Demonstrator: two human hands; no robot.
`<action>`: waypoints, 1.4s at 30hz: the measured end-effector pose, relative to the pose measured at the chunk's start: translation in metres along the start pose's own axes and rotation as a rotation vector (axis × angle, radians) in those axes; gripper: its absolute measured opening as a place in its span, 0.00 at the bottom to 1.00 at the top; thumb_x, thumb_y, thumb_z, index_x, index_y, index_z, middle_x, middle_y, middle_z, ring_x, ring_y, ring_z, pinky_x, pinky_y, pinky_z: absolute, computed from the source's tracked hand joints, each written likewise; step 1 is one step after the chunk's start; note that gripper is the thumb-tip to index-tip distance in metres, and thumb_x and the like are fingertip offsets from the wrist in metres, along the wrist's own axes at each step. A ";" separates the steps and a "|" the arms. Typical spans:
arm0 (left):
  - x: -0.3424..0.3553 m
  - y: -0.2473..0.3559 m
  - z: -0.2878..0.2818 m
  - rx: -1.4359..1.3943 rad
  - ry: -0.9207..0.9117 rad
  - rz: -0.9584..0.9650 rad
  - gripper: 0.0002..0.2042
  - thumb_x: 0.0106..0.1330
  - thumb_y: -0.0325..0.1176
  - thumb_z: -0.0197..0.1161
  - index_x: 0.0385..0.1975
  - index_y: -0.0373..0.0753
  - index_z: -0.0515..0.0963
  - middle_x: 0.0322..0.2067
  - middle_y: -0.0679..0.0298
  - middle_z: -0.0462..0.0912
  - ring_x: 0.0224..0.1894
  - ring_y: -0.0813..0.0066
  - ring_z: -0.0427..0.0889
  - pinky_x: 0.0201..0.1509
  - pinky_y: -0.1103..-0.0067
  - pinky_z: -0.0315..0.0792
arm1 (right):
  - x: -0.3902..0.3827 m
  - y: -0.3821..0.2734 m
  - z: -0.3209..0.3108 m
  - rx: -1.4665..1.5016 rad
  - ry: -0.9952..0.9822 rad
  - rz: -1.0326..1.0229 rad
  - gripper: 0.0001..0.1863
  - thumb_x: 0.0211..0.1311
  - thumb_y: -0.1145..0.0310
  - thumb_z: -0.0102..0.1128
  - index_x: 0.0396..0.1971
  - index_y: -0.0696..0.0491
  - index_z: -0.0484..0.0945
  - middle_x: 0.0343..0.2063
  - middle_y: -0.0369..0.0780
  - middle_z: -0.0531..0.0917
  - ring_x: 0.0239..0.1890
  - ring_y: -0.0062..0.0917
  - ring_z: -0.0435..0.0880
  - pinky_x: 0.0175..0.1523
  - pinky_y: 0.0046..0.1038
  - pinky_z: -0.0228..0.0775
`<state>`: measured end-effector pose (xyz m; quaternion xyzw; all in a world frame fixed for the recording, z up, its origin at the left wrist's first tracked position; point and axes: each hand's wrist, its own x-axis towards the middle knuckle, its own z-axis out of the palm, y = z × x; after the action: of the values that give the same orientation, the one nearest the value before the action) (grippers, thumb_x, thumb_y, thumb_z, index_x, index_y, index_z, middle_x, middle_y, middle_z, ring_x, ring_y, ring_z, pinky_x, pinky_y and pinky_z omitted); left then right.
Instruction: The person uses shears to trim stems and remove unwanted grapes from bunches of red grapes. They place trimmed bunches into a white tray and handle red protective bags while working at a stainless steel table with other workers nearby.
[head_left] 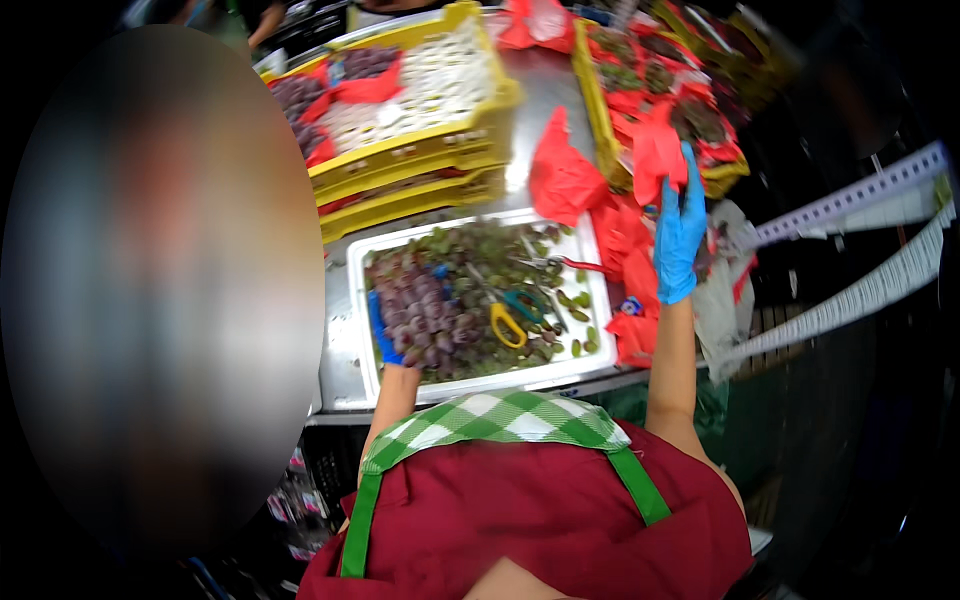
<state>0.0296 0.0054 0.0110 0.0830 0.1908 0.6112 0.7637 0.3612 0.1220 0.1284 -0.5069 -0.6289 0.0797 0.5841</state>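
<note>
My left hand (pixel 383 338), in a blue glove, holds a bunch of purple-red grapes (pixel 425 312) over the left part of a white tray (pixel 365 290). Most of its fingers are hidden by the bunch, though a little blue shows at its edge. My right hand (pixel 680 245), also gloved in blue, reaches out to the near edge of the right yellow crate (pixel 590 100). Its fingers and thumb close on a red wrapping sheet (pixel 657 150). Lying in the tray are loose grapes (pixel 582 299), yellow-handled scissors (pixel 508 327) and red-handled snips (pixel 585 266).
Stacked yellow crates (pixel 420 150) with a white padded lining and wrapped grapes stand at the far left. More red sheets (pixel 565 170) lie between crates and tray. Long paper strips (pixel 850 290) hang at the right. A large blurred patch covers the left side.
</note>
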 end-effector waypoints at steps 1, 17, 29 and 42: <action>0.005 -0.001 0.003 0.018 0.001 -0.016 0.27 0.62 0.50 0.45 0.55 0.37 0.61 0.52 0.55 0.66 0.53 0.61 0.66 0.59 0.67 0.59 | 0.008 -0.020 -0.006 0.225 0.038 0.061 0.23 0.60 0.74 0.47 0.56 0.58 0.61 0.54 0.45 0.67 0.56 0.30 0.66 0.59 0.26 0.54; 0.021 -0.001 0.015 0.031 -0.162 -0.071 0.27 0.62 0.50 0.43 0.58 0.41 0.58 0.56 0.56 0.61 0.56 0.60 0.63 0.60 0.65 0.57 | -0.227 -0.012 0.084 1.038 -0.329 0.898 0.25 0.60 0.63 0.46 0.58 0.51 0.58 0.54 0.38 0.66 0.53 0.28 0.68 0.55 0.32 0.62; 0.038 -0.034 -0.009 -0.163 -0.223 -0.099 0.27 0.63 0.51 0.41 0.60 0.44 0.55 0.59 0.58 0.57 0.59 0.59 0.60 0.61 0.63 0.55 | -0.121 -0.027 0.072 -0.097 -0.842 -0.095 0.33 0.41 0.70 0.61 0.54 0.52 0.64 0.53 0.47 0.65 0.54 0.40 0.66 0.55 0.36 0.60; 0.037 -0.036 0.002 -0.144 0.012 -0.276 0.30 0.61 0.49 0.47 0.60 0.40 0.55 0.57 0.53 0.62 0.57 0.55 0.63 0.59 0.60 0.59 | -0.139 0.004 0.102 0.048 -0.725 0.208 0.18 0.48 0.73 0.55 0.43 0.54 0.68 0.36 0.46 0.71 0.40 0.42 0.73 0.43 0.34 0.66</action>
<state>0.0692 0.0331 -0.0074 -0.0028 0.1606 0.5128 0.8433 0.2526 0.0724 0.0037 -0.4930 -0.7379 0.3278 0.3241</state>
